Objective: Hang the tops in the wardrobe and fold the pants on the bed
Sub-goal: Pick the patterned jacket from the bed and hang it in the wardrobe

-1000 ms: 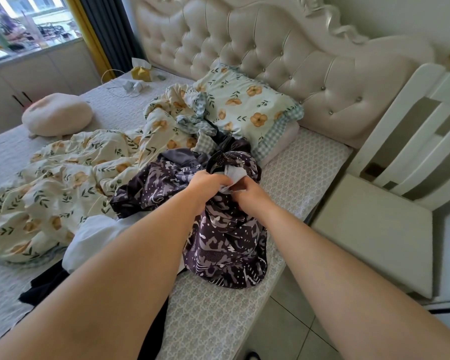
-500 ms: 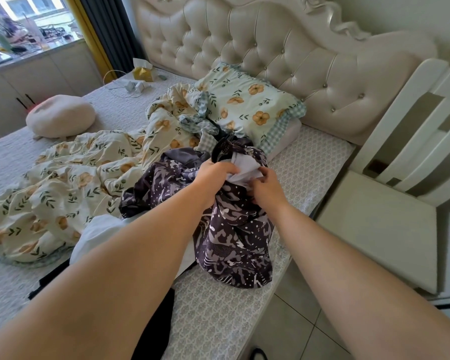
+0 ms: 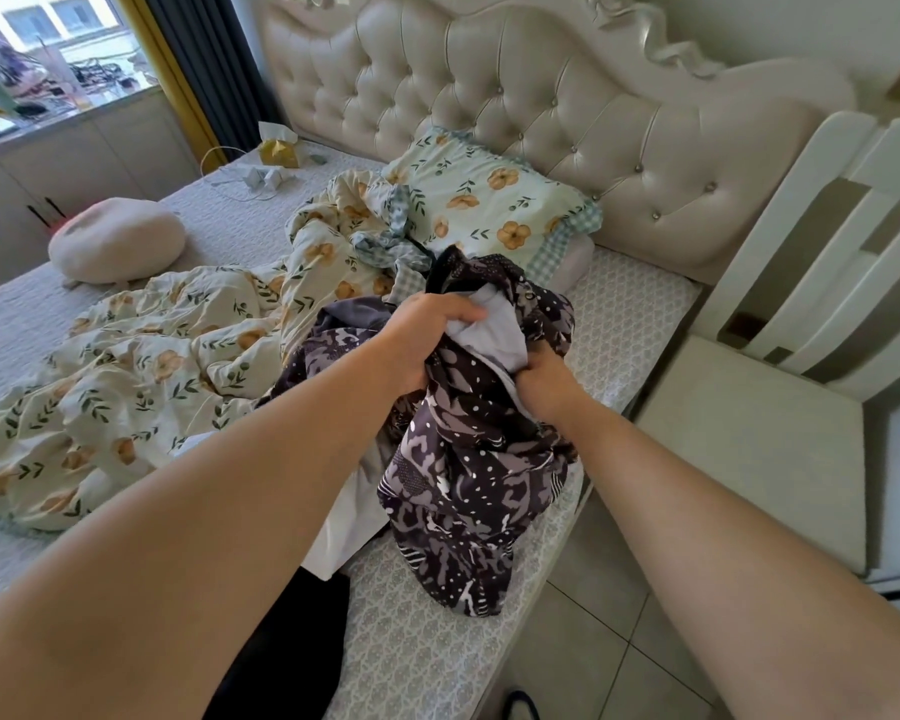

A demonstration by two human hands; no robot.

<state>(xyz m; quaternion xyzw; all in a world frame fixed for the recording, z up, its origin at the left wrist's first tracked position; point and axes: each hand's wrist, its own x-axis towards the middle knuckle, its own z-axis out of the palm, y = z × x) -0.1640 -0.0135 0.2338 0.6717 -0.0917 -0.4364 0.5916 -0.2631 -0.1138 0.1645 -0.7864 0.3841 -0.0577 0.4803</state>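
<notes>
Two bare arms, uncovered from hands to frame edge. L forearm fills the 7-8 o'clock part of the view, broad & v. close to lens, w/ faint creases nr the wrist. L hand sits approx. centre, back & knuckles showing. R forearm runs from 4-5 o'clock, narrower in view. R hand just at 4 o'clock of the L one, only its back visible. Small dark rounded shape at 6 o'clock edge, poss. footwear, can't tell.

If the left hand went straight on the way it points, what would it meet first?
Beyond the patterned garment the left hand grips, probably the floral pillow, though depth is unclear.
</notes>
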